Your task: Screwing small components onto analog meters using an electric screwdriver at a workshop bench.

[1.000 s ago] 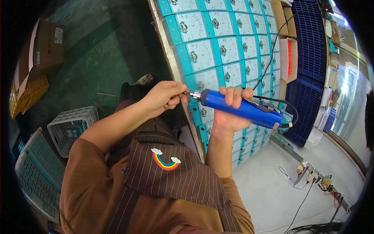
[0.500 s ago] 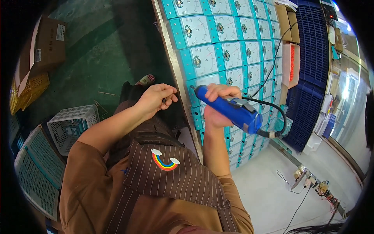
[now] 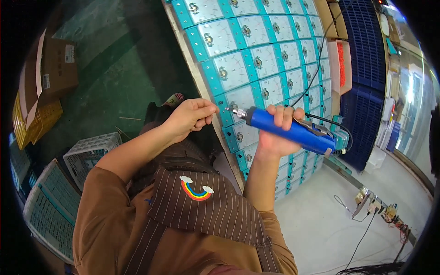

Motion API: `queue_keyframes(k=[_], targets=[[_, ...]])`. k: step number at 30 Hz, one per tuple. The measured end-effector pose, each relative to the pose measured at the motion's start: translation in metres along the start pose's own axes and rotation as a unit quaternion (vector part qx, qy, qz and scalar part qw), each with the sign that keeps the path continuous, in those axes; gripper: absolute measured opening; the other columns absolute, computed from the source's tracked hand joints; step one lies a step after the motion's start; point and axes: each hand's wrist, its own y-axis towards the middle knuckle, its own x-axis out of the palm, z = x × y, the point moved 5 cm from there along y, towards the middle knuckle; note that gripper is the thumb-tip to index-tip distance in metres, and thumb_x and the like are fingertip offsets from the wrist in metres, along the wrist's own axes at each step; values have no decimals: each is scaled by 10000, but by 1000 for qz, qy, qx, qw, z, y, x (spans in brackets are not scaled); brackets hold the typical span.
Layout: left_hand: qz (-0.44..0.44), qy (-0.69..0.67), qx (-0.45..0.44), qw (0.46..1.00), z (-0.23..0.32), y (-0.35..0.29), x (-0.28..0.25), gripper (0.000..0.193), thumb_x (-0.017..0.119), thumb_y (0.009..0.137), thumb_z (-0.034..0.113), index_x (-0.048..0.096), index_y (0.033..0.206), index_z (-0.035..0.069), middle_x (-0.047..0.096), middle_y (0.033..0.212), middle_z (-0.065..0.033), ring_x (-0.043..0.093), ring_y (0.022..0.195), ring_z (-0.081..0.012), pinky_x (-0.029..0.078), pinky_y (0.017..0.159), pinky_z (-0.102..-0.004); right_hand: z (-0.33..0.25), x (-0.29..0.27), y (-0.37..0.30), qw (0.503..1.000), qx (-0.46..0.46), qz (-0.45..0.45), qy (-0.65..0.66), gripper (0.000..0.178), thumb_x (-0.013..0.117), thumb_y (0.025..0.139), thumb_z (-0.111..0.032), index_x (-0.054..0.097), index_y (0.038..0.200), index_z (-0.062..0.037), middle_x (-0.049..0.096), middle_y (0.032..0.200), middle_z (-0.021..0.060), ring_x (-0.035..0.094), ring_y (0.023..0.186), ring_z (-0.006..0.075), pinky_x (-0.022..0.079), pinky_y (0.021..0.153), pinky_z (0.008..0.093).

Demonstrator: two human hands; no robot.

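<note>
The right hand (image 3: 275, 133) clenches a blue electric screwdriver (image 3: 288, 130) (corded), bit aimed left at the left hand (image 3: 190, 117), whose pinched fingertips steady it beside the teal meter panels (image 3: 256, 59).

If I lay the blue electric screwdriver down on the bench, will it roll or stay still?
The blue electric screwdriver has a round barrel, so it would probably roll. Its black cable looks stiff enough to tug it. The right hand wraps it fully, suggesting some weight.

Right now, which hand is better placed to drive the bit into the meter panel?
Right. The right hand already grips the blue electric screwdriver, its tip close to the teal meter panels. The left hand is pinched near the tip, holding no tool.
</note>
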Motion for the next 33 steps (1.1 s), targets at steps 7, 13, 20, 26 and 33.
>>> queue_keyframes(k=[7, 13, 20, 26, 33], targets=[[-107, 19, -110, 988, 2, 19, 35, 210, 546, 900, 228, 509, 788, 54, 488, 591, -6, 338, 422, -26, 226, 384, -170, -15, 3, -18, 997, 38, -46, 57, 334, 413, 872, -385, 531, 885, -73, 475, 608, 31, 452, 627, 170, 374, 761, 364], [-55, -15, -54, 997, 1, 40, 56, 231, 480, 928, 223, 533, 983, 6, 560, 766, -64, 521, 641, -96, 409, 559, -202, -35, -11, 17, 992, -98, -37, -77, 450, 411, 838, -481, 540, 923, -58, 529, 660, 73, 496, 661, 206, 374, 756, 368], [-56, -37, -85, 994, -1, 39, 39, 182, 447, 911, 114, 508, 1010, -26, 591, 933, -125, 605, 843, -179, 497, 739, -279, -17, -33, 49, 964, -156, 3, -214, 673, 327, 777, -669, 497, 911, -32, 554, 637, 104, 535, 606, 220, 404, 701, 353], [-47, 28, -100, 994, 8, 37, 37, 188, 507, 909, 159, 532, 1012, 4, 617, 835, -87, 622, 726, -142, 495, 611, -214, -2, -37, 58, 956, -164, -16, -241, 670, 344, 782, -654, 491, 883, -8, 551, 635, 117, 532, 590, 217, 425, 634, 341], [-58, 90, -65, 992, 13, 46, 34, 157, 542, 894, 164, 539, 961, 22, 573, 730, -38, 489, 546, -52, 365, 450, -158, 16, -15, 47, 945, -151, -76, -281, 615, 309, 881, -575, 508, 823, 4, 569, 647, 140, 542, 591, 216, 438, 591, 312]])
